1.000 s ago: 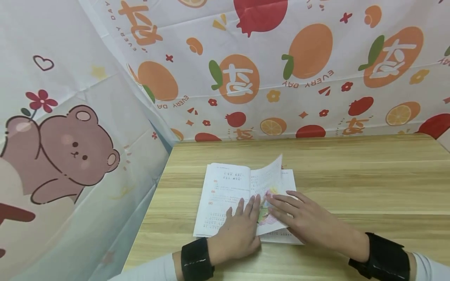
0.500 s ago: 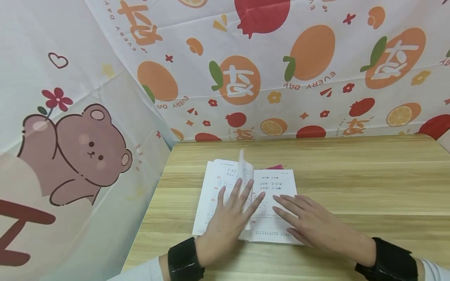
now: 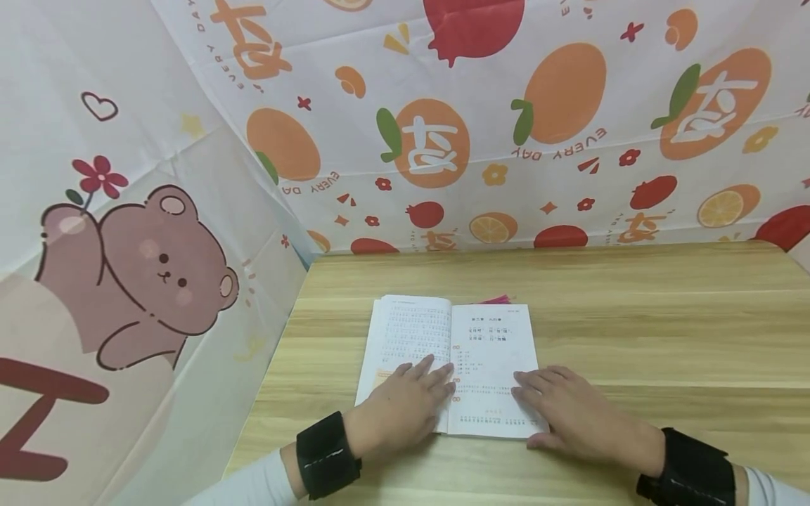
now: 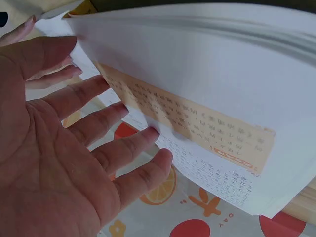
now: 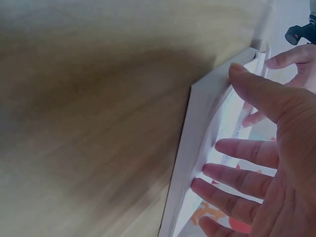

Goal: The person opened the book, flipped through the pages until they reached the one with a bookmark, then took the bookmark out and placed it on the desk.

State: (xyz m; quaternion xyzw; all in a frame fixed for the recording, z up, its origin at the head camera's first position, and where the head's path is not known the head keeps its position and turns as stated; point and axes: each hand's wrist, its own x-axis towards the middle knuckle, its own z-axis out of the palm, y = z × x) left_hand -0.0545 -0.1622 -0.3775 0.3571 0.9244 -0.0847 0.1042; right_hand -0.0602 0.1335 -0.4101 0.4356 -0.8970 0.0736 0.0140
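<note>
Now that the lifted page has settled — book [image 3: 452,351] flat | left hand [image 3: 405,407], right hand [image 3: 569,411] — fingers straight, pressing pages.

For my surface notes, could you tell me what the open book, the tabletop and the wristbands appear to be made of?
Book: matte white paper, printed; thin stacked page edges show.
Tabletop: wood or wood-look laminate, pale streaky grain, low sheen.
Wristbands: black, smooth and faintly shiny, perhaps leatherette or neoprene; cannot tell which.

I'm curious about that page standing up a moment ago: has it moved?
Yes. The page has fallen leftward and lies flat on the book's left side, under the left hand, left of the spine.
</note>
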